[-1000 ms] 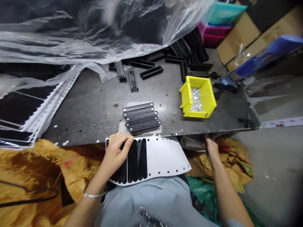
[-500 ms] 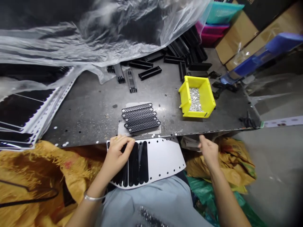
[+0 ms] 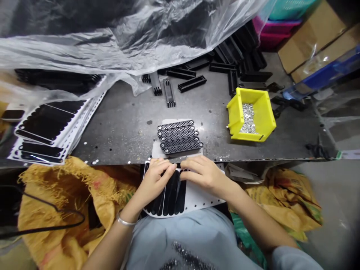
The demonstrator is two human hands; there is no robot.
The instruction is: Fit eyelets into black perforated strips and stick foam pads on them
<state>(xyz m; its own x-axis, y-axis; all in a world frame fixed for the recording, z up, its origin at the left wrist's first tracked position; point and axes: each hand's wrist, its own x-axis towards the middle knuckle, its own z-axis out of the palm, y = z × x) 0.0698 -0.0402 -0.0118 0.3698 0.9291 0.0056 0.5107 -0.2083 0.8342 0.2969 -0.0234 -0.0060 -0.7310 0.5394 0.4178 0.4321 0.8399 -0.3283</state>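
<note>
A white backing sheet (image 3: pixel 202 191) with a row of long black strips (image 3: pixel 170 195) lies across my lap, its upper edge at the bench front. My left hand (image 3: pixel 158 175) is over the sheet's upper left part, fingers curled over the edge and thumb stretched to the right. My right hand (image 3: pixel 206 174) bends its fingers down at the top of the rightmost strips, close to the left thumb; its fingertips are partly hidden. Just beyond the hands, several black lattice-faced bars (image 3: pixel 180 137) lie side by side on a pale sheet, with small metal pieces at their ends.
On the bench (image 3: pixel 126 127), a yellow bin (image 3: pixel 266 122) holds small metal parts. Black plastic parts (image 3: pixel 192 83) lie behind, partly under clear plastic film (image 3: pixel 118 48). Stacked strip sheets (image 3: pixel 53 120) are at left. Yellow sacks (image 3: pixel 56 210) hang below the bench edge.
My right hand has moved left from beside the sheet onto its black strips, close to my left hand. The view has shifted, so the bench things appear farther right.
</note>
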